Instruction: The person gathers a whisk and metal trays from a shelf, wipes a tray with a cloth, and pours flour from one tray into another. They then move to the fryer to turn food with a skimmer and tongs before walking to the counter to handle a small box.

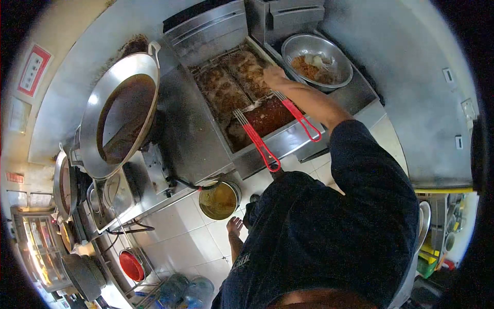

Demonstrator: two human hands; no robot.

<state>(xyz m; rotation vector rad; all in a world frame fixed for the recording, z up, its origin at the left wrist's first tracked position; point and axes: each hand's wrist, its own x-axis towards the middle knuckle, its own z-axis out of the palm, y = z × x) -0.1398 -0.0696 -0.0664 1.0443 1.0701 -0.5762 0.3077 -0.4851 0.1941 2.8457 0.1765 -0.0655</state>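
My right hand (274,77) reaches over the right fry basket (244,62) in the deep fryer, its fingers bunched together and pointing down. What they hold, if anything, is hidden. Food bubbles in brown oil (256,123) in that basket and in the left fry basket (218,90). Two red basket handles (260,146) (303,119) stick out over the fryer's front edge. To the right of my right hand is a steel bowl (337,59) with brown crumbs and some white pieces. My left hand (235,226) hangs low at my side, fingers apart, with nothing in it.
A large wok (149,116) with dark liquid stands on the left, and a second wok (63,183) lies beyond it. On the tiled floor sits a pot (219,212) with yellowish contents. A red container (131,265) and large water bottles (198,292) are at lower left.
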